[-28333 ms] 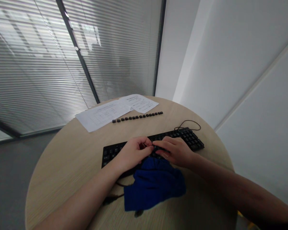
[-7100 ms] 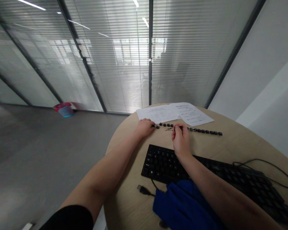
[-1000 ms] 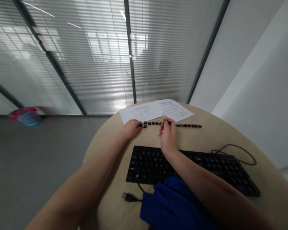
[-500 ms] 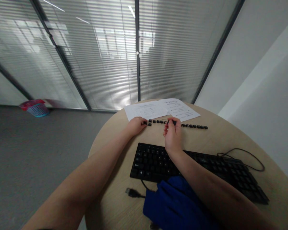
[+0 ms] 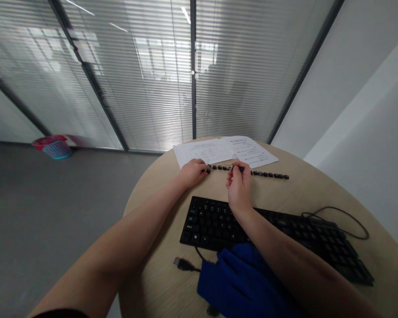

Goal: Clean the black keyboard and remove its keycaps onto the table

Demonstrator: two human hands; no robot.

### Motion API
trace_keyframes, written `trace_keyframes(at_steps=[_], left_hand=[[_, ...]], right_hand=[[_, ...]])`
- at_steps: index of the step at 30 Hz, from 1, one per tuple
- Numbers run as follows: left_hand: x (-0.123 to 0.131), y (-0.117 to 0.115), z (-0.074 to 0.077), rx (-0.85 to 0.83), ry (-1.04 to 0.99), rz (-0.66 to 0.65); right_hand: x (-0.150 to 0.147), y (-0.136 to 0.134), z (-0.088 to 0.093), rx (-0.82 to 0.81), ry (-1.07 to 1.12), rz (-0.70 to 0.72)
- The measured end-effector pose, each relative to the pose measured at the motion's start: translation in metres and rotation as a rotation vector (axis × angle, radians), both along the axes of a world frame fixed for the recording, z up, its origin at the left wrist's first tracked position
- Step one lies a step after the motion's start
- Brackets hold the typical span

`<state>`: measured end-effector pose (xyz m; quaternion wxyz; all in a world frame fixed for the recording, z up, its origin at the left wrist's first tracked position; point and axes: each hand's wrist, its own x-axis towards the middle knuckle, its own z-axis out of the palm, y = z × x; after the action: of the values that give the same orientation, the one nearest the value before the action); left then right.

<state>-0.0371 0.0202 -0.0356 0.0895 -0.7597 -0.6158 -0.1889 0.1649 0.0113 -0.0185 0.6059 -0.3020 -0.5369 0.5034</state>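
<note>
My left hand (image 5: 193, 173) rests on the table at the left end of a row of loose black keycaps (image 5: 270, 175). Its fingertips are closed on a keycap there, partly hidden by the fingers. Over the middle of the row, my right hand (image 5: 239, 187) pinches a small black object (image 5: 241, 169) between thumb and fingers; its exact kind is too small to tell. Below both hands lies a black keyboard (image 5: 212, 223), crossed by my right forearm.
Printed paper sheets (image 5: 202, 151) lie behind the row on the round wooden table (image 5: 159, 194). A blue cloth (image 5: 232, 282) covers the near edge, beside a USB plug (image 5: 184, 264). The keyboard's cable (image 5: 348, 212) loops at right. A basket (image 5: 56, 148) stands on the floor.
My left hand has slid slightly right, bringing its fingers over the keycaps at the row's left end. The right hand keeps its pinch in nearly the same place.
</note>
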Motion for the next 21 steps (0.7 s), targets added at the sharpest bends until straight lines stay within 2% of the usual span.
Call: trace_keyframes(at_steps=[12, 21], left_hand=[[0.0004, 0.0035, -0.0001, -0.026, -0.021, 0.028], [0.0011, -0.0025, 0.0051, -0.013, -0.041, 0.084]], right_hand=[[-0.0012, -0.0014, 0.0024, -0.031, 0.027, -0.015], [-0.0006, -0.0004, -0.0003, -0.038, 0.015, -0.002]])
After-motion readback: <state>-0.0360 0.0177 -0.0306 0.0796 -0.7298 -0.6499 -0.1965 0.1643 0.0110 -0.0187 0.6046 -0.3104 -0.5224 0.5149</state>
